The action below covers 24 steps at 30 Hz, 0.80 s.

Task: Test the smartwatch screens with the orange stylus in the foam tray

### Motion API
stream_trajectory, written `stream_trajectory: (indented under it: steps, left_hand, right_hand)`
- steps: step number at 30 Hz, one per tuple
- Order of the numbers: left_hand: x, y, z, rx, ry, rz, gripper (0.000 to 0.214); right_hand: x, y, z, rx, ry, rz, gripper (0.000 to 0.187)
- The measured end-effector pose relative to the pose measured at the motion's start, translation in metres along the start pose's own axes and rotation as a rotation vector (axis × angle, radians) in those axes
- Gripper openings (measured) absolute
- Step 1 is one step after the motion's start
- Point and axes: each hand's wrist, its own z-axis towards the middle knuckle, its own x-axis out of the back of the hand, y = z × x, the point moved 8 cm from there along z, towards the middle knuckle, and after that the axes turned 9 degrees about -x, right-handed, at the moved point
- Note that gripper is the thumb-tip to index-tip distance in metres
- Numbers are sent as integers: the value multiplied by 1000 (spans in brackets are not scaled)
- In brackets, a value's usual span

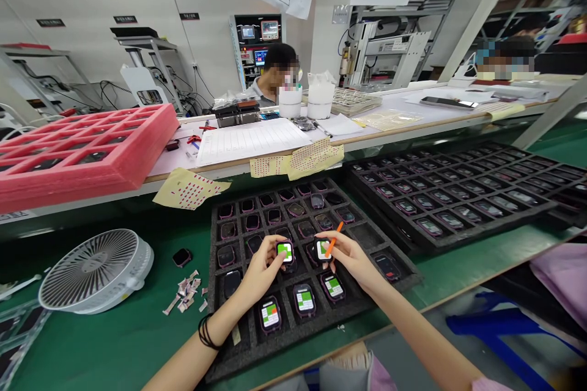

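My left hand (266, 259) is closed round the edge of a smartwatch case (285, 250), with the thumb on its lit green-and-white screen. An orange stick (334, 238) sits in the grip of my right hand (347, 255), whose fingers also hold a second lit smartwatch (323, 249). Both hands are above a black foam tray (287, 342) divided into compartments. In its front row lie several lit watches, among them one at the left (269, 314), a middle one (304, 300) and one at the right (333, 286). Watches farther back have dark screens.
More black trays of watches (458, 195) stand at the right. Left on the green bench are a round white fan (96, 269), a lone watch (182, 257) and small scraps (187, 293). A raised shelf carries a pink foam tray (92, 177) and papers; a co-worker (275, 73) sits beyond.
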Motion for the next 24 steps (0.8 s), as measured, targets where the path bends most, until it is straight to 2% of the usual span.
stream_trajectory:
  steps: [13,24]
  left_hand:
    - [-2,3,-1,20,-22,24,26]
    - [-8,9,-4,46,-104,179,26]
  right_hand:
    - [1,-2,-2,-5,35,-11,33]
    - [21,1,-1,16,172,142,26]
